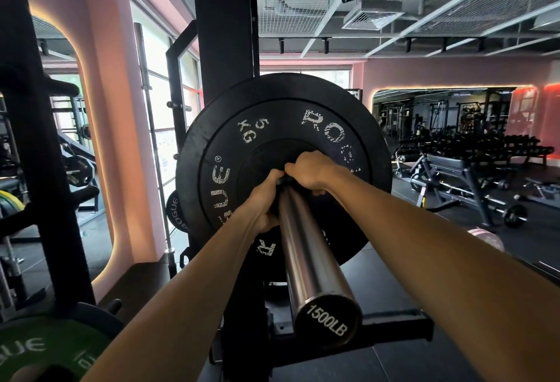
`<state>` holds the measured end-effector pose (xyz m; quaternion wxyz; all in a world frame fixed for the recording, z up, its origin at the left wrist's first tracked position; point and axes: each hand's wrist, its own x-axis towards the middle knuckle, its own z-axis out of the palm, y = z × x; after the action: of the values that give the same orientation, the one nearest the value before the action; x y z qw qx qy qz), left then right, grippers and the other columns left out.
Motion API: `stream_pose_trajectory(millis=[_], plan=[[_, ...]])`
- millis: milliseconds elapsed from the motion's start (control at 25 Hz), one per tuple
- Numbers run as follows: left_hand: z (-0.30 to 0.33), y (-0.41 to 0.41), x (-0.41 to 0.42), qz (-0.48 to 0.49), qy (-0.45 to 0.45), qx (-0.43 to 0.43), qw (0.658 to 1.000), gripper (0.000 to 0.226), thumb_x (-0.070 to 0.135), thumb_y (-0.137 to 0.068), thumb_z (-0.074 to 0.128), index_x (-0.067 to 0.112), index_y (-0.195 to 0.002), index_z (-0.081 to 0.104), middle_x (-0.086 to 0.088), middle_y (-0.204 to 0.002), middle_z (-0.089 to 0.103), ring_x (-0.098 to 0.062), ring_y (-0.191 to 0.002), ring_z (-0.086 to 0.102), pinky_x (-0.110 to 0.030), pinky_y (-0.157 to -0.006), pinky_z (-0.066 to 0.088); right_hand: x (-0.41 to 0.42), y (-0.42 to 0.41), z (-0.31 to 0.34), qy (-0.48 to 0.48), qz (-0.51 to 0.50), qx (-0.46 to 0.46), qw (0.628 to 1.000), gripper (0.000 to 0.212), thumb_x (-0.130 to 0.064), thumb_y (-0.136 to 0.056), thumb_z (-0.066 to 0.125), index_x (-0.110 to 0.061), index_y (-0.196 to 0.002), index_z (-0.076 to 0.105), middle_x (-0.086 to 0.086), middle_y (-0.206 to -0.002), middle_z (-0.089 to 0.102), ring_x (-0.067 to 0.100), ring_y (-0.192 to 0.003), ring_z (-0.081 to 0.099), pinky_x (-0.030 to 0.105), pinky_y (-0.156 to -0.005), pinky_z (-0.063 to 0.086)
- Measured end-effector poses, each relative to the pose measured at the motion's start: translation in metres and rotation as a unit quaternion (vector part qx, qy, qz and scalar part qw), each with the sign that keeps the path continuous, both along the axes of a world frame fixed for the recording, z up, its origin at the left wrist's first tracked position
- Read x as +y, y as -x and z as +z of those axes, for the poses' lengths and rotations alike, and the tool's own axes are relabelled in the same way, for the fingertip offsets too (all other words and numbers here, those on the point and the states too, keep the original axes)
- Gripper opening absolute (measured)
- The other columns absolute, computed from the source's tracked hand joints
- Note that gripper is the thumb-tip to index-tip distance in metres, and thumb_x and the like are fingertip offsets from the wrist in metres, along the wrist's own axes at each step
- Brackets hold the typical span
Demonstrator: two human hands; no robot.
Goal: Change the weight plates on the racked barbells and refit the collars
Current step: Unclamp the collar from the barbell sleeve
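Both hands, left hand and right hand, grip the black collar against the 5 KG plate. The near sleeve is bare to its end cap. Rack upright stands close behind the plate's left edge.

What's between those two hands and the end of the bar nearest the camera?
In the head view, only bare steel sleeve runs from both hands, left hand and right hand, to the end cap.

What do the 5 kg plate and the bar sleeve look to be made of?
5 kg plate: likely rubber, matte black, with worn, flaking white lettering. Bar sleeve: metal, probably steel, smooth and bright, with long highlights along it. Both hands grip a dark collar at the plate.
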<state>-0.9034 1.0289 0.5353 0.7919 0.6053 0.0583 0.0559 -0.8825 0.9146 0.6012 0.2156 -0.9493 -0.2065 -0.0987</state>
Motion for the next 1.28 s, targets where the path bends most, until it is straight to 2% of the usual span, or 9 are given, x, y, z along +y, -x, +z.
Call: stream_pose_trajectory(millis=[80,200,320,440,520,640,840,1080,1280], plan=[[-0.001,-0.004,0.001,0.010,0.005,0.006,1.000,0.071,0.047,-0.060,0.071,0.000,-0.113,0.067,-0.020,-0.096,0.064,-0.032,-0.088,0.060,-0.056,-0.095,0.049,-0.002,0.001,-0.001,-0.002,0.008,-0.035,0.999,0.043,-0.035,-0.095,0.042,-0.003,-0.072,0.057,0.013,-0.077,0.058,0.027,-0.052,0.059,0.027,-0.052,0.051],[-0.005,-0.009,0.001,0.029,-0.003,-0.014,0.999,0.045,0.044,-0.075,0.068,0.003,-0.095,0.069,-0.020,-0.084,0.066,-0.032,-0.083,0.062,-0.061,-0.091,0.050,-0.003,0.001,-0.001,-0.016,0.028,-0.074,0.997,0.043,-0.037,-0.093,0.046,0.000,-0.084,0.066,0.020,-0.093,0.066,0.036,-0.073,0.067,0.035,-0.072,0.056],[-0.008,-0.013,0.003,0.038,0.000,-0.004,0.999,0.040,0.042,-0.082,0.063,0.003,-0.091,0.067,-0.021,-0.083,0.066,-0.033,-0.083,0.062,-0.061,-0.091,0.050,-0.004,-0.004,-0.006,-0.051,0.032,-0.059,0.996,0.040,-0.036,-0.091,0.048,-0.010,-0.061,0.054,0.016,-0.076,0.063,0.033,-0.066,0.064,0.032,-0.064,0.053],[-0.015,-0.012,0.006,0.015,0.024,-0.005,1.000,0.063,0.049,-0.073,0.064,0.000,-0.113,0.066,-0.028,-0.116,0.064,-0.034,-0.095,0.062,-0.059,-0.096,0.048,-0.018,-0.015,-0.025,-0.265,0.034,0.054,0.962,0.036,-0.024,-0.093,0.043,0.000,-0.068,0.053,0.020,-0.059,0.058,0.032,-0.050,0.065,0.026,-0.042,0.047],[-0.018,-0.007,0.007,-0.024,0.035,0.011,0.999,0.070,0.054,-0.077,0.060,0.002,-0.124,0.062,-0.026,-0.119,0.064,-0.033,-0.096,0.063,-0.051,-0.091,0.054,-0.032,-0.013,-0.033,-0.369,0.058,0.137,0.917,0.034,-0.016,-0.096,0.038,0.010,-0.077,0.049,0.028,-0.065,0.059,0.033,-0.044,0.063,0.030,-0.040,0.052],[-0.016,-0.004,0.014,-0.060,0.023,0.032,0.997,0.067,0.056,-0.089,0.047,0.003,-0.127,0.059,-0.018,-0.095,0.068,-0.029,-0.086,0.065,-0.035,-0.070,0.057,-0.036,-0.010,-0.025,-0.341,0.069,0.191,0.918,0.034,-0.016,-0.099,0.038,0.011,-0.079,0.045,0.031,-0.078,0.060,0.037,-0.056,0.065,0.038,-0.051,0.057],[-0.006,0.027,0.000,-0.071,-0.005,0.037,0.997,0.070,0.057,-0.088,0.047,0.002,-0.130,0.057,-0.016,-0.095,0.066,-0.026,-0.082,0.064,-0.032,-0.068,0.055,-0.042,0.010,-0.028,-0.314,0.046,0.218,0.923,0.040,-0.015,-0.098,0.039,0.019,-0.084,0.053,0.030,-0.068,0.062,0.033,-0.047,0.065,0.038,-0.049,0.058],[-0.008,0.078,-0.019,-0.049,0.033,0.029,0.998,0.063,0.053,-0.089,0.050,-0.001,-0.119,0.061,-0.019,-0.105,0.066,-0.027,-0.088,0.064,-0.043,-0.097,0.048,-0.059,0.056,-0.026,-0.306,0.064,0.223,0.923,0.044,-0.019,-0.099,0.037,0.017,-0.080,0.054,0.031,-0.070,0.064,0.034,-0.053,0.066,0.036,-0.052,0.059],[-0.006,0.133,-0.040,-0.052,0.048,0.030,0.997,0.052,0.048,-0.093,0.048,-0.001,-0.102,0.061,-0.017,-0.077,0.071,-0.028,-0.076,0.065,-0.041,-0.092,0.049,-0.079,0.104,-0.031,-0.296,0.076,0.218,0.927,0.047,-0.021,-0.098,0.037,0.017,-0.080,0.057,0.034,-0.074,0.067,0.037,-0.060,0.069,0.038,-0.058,0.061]])
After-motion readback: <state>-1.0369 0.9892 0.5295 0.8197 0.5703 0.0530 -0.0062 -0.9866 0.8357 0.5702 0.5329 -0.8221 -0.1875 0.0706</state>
